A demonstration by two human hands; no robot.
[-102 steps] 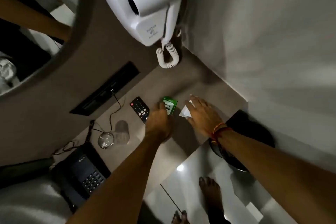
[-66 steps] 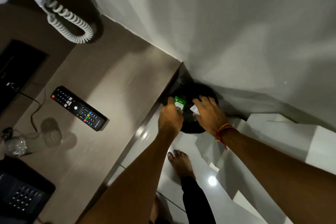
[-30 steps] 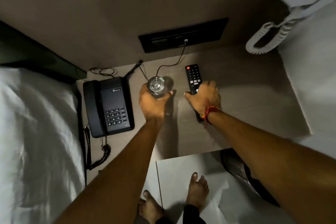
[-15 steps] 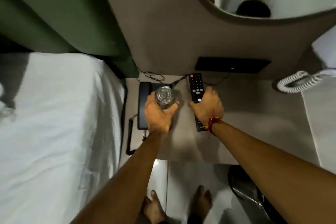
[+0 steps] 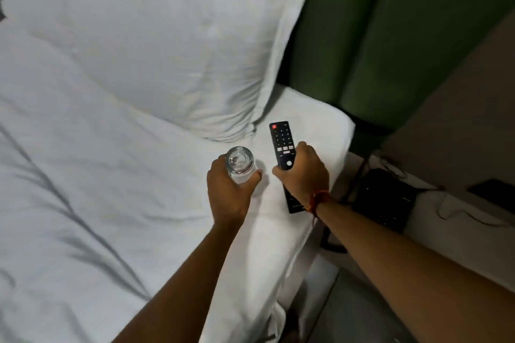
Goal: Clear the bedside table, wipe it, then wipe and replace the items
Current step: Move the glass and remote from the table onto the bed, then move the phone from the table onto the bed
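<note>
My left hand (image 5: 231, 192) is wrapped around a clear drinking glass (image 5: 239, 163), held upright over the white bed sheet (image 5: 97, 203). My right hand (image 5: 303, 172) grips a black TV remote (image 5: 282, 145) around its middle, buttons up, also over the bed near its right edge. Both items are just below the corner of the pillow (image 5: 156, 44). The bedside table (image 5: 434, 231) lies to the right, with the black telephone (image 5: 387, 203) standing on it.
A green padded headboard (image 5: 362, 36) rises behind the bed. A beige wall panel (image 5: 459, 120) with a dark socket strip (image 5: 493, 192) stands behind the table. Thin cables trail across the tabletop near the telephone.
Both hands have lifted the glass and the remote off the bedside table and carried them left over the bed. The view has swung left from the table to the bed.
</note>
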